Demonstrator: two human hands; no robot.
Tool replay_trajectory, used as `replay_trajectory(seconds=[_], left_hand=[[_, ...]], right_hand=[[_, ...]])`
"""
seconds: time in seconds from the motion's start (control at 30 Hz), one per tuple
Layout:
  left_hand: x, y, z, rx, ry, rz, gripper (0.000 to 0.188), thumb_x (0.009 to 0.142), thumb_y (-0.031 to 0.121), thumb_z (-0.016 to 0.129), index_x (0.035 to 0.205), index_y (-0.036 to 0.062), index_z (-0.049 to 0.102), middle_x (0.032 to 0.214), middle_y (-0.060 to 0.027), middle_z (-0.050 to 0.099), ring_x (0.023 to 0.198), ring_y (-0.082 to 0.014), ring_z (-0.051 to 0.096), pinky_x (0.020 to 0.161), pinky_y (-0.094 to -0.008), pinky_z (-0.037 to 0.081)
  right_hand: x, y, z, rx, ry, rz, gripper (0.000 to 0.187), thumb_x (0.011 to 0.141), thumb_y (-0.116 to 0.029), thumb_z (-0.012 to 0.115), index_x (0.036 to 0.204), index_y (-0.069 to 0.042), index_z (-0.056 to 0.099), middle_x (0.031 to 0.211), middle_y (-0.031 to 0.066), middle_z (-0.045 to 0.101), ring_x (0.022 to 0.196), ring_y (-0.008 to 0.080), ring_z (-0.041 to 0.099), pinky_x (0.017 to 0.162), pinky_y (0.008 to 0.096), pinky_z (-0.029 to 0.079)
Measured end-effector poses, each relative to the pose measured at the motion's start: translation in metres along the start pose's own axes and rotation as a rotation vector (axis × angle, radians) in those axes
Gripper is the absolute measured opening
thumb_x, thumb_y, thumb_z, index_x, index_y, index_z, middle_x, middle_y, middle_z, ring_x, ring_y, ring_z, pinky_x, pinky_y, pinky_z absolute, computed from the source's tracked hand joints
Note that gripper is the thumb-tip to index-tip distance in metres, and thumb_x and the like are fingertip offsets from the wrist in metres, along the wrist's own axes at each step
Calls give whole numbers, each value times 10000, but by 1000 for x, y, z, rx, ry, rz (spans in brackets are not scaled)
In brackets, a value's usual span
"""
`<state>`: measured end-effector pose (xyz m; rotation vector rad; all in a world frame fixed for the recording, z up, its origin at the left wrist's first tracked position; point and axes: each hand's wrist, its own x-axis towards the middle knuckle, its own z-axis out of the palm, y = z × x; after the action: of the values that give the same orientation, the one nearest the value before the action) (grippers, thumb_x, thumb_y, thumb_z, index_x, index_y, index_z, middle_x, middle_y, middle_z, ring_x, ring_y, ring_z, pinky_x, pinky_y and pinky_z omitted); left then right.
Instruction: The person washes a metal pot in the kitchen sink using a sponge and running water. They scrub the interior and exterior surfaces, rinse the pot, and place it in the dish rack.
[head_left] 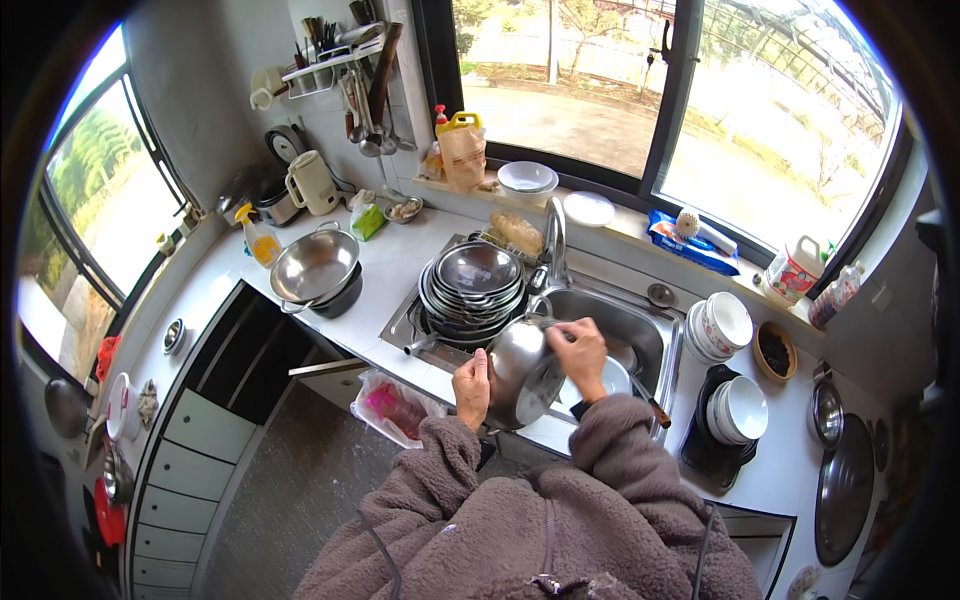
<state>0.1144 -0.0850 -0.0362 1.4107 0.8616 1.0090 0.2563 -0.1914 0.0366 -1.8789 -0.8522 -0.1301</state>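
Tilted on its side over the front edge of the sink (652, 340) is a shiny steel pot (520, 372). My left hand (472, 390) grips its left rim, thumb up. My right hand (580, 355) presses against the right side of the pot with curled fingers; whatever lies under them is hidden. Below the right hand, a white bowl (614, 378) shows in the basin, and a dark-handled utensil (660, 414) leans on the sink's front rim. Left of the pot, a tall stack of steel basins (472, 290) stands on the drainboard, close to the faucet (556, 240).
White bowls (738, 408) sit on a black tray at right, near patterned bowls (724, 320) and a brown bowl (774, 350). A large wok (315, 266) rests on the left counter. Below the counter hangs a lined bin (396, 408). Plates (588, 209) and bottles line the windowsill.
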Motion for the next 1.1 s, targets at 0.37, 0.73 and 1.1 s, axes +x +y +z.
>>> replay_trajectory(seconds=[0.37,0.73,1.1], left_hand=[[-6,8,-10,164,-63,147,537,1024,400,537,711,-37,523,565,-13,373,601,-97,342,520,-332,335],[-7,11,-28,132,-93,162,522,1009,386,584,691,-26,538,583,47,383,607,-67,346,514,-288,322],[-3,-5,-46,74,-141,89,500,996,388,611,718,-27,601,624,84,461,625,-45,387,531,-257,343]], right_hand=[[12,0,-16,-216,-13,37,230,812,-328,717,910,-133,788,892,54,646,835,282,666,716,422,519],[6,33,-28,-225,-167,33,262,809,-341,703,962,-146,785,910,60,639,875,283,657,758,410,513],[-3,1,-28,-136,-225,-194,201,822,-288,722,948,-138,768,898,43,611,847,273,640,700,409,497]])
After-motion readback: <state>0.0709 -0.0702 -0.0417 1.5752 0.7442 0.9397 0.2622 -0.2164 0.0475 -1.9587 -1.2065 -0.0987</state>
